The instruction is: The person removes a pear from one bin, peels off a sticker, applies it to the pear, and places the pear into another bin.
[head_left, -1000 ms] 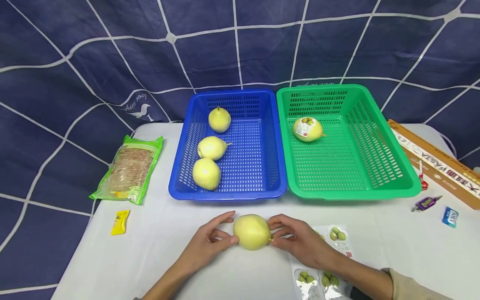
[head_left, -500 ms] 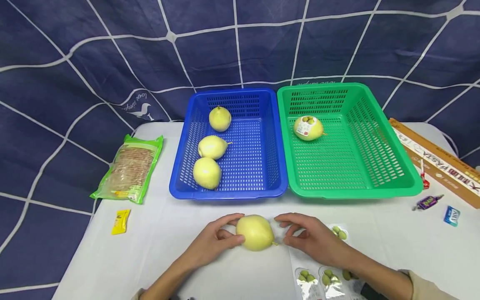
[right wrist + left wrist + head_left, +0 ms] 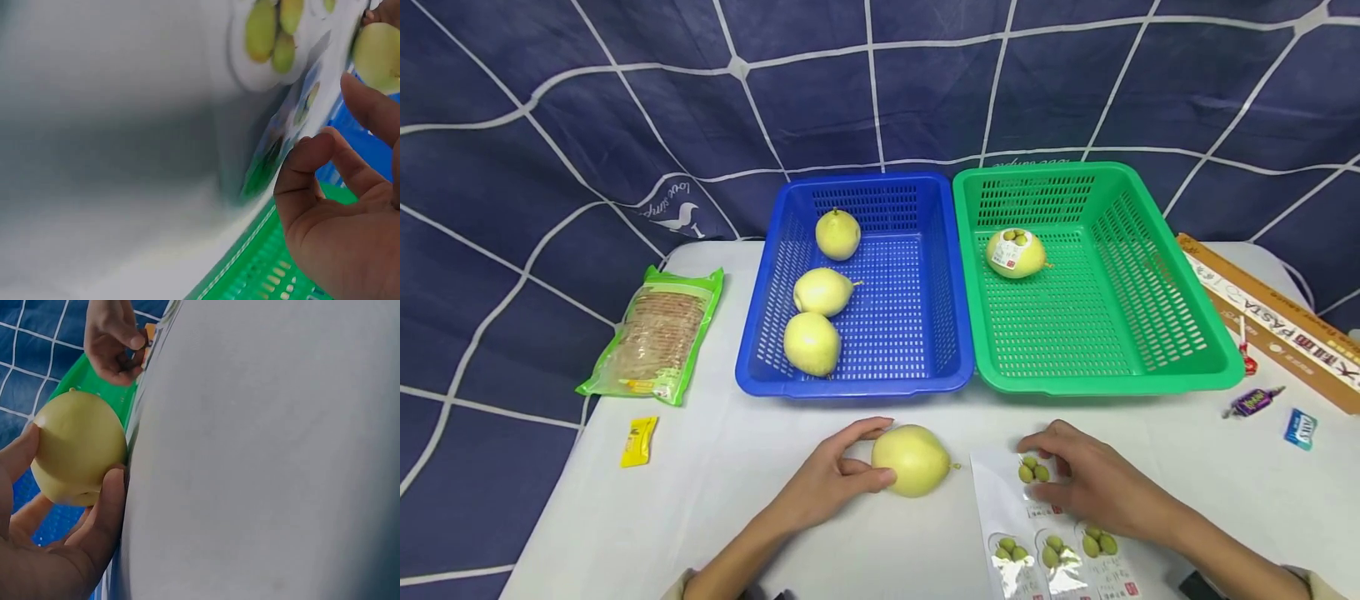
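While the smooth, rounded yellow pear [image 3: 912, 459] lay on its side on the white table [image 3: 715, 492] in the lower middle of the frame, it was held by the left hand [image 3: 831, 483], the thumb and fingers being curled round its blunt end. Its thin stem was pointed to the right. The right hand [image 3: 1086, 483] was laid on the glossy sticker sheet [image 3: 1045, 525] in the lower right of the frame, and one round label printed with green fruits was pinched at its edge by the fingertips [image 3: 1028, 443]. Behind, in the middle of the frame, three more pears were lying in the perforated blue plastic basket [image 3: 943, 317]. A labelled pear [image 3: 1015, 253] was resting in the green basket [image 3: 1172, 317] just beside it. A crinkled green packet [image 3: 658, 333] was seen at the left.
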`<action>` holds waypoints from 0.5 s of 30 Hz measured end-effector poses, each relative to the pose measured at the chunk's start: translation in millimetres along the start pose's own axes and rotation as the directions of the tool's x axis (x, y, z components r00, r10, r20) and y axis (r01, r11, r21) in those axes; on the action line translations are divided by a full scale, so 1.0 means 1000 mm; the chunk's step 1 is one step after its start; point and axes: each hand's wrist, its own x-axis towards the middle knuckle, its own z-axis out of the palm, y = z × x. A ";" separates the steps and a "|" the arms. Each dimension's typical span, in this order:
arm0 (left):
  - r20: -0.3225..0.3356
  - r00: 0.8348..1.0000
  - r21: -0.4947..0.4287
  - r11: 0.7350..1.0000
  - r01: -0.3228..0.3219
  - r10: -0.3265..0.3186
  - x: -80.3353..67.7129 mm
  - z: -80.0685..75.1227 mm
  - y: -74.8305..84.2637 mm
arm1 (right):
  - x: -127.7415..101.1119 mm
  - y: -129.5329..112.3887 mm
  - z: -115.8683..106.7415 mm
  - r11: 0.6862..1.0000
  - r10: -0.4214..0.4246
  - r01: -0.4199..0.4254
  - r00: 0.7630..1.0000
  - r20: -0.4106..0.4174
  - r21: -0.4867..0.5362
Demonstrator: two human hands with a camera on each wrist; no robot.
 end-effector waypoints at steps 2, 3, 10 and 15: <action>0.012 1.000 -0.003 1.000 0.010 -0.010 0.000 -0.001 0.001 | -0.002 0.001 -0.003 0.998 0.034 -0.033 0.999 0.005 -0.060; 0.016 1.000 -0.007 1.000 0.014 -0.014 -0.001 -0.001 0.002 | -0.003 0.001 -0.004 0.996 0.036 -0.035 0.999 0.004 -0.084; 0.023 1.000 -0.027 1.000 0.005 -0.004 -0.001 -0.002 0.003 | -0.003 0.003 -0.003 0.989 0.095 -0.090 0.995 0.042 -0.118; 0.030 1.000 -0.027 1.000 0.007 -0.006 -0.001 -0.002 0.002 | -0.002 0.003 0.003 0.984 0.112 -0.106 0.993 0.038 -0.144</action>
